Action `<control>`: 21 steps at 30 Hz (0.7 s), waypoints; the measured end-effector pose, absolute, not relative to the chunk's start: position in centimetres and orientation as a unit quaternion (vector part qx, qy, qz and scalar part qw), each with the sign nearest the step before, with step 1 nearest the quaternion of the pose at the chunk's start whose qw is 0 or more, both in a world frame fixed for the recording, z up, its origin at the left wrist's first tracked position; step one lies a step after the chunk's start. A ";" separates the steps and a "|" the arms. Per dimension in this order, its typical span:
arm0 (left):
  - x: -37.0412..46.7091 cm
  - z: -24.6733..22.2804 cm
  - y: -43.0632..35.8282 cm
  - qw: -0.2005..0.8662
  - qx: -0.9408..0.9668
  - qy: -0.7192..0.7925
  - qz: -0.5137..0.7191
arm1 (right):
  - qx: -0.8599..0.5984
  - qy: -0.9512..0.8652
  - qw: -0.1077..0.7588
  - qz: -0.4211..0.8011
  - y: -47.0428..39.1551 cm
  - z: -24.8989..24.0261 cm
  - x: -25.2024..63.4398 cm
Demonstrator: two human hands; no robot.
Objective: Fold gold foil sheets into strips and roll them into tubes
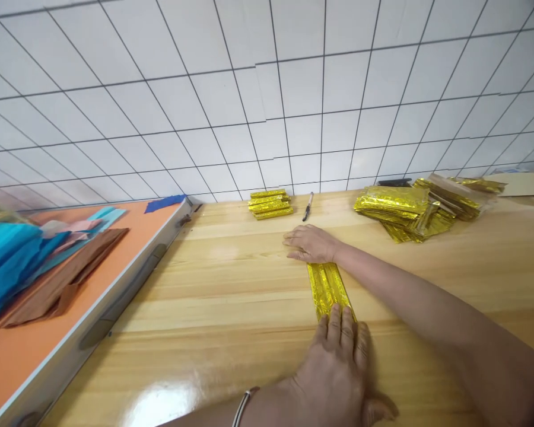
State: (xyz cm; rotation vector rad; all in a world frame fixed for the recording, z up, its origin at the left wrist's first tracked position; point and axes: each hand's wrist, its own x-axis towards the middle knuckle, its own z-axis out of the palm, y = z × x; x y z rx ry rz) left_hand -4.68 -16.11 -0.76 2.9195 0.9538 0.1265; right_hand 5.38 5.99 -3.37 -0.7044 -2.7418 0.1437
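Note:
A strip of shiny gold foil [328, 286] lies flat on the wooden table [213, 296], with lengthwise creases. My left hand [336, 362], a bracelet at its wrist, lies on the strip's near end with fingers stretched forward. Across the far end rests my right hand [314, 243], palm down, fingers extended to the left. Both hands hide the ends of the strip. Beyond them sits a small stack of folded gold pieces [270, 204], and a pen [308, 207] lies to its right.
A larger pile of gold foil packets [394, 204] is at the back right, near a dark object [394, 182]. On the left, an orange surface [129, 261] with a metal edge holds blue sheets [9, 261] and brown material [71, 279]. A tiled wall [293, 89] stands behind.

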 end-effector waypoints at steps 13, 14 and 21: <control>-4.8 -0.7 -16.2 0.029 0.951 0.306 0.030 | -0.325 -0.919 0.223 0.028 7.5 -2.3 6.2; -4.9 -0.6 -16.2 0.029 0.952 0.302 0.031 | -0.345 -0.910 0.229 0.019 7.0 -1.8 6.5; -5.1 0.3 -16.6 0.047 0.949 0.310 0.041 | -0.372 -0.913 0.169 0.013 0.4 -2.2 6.4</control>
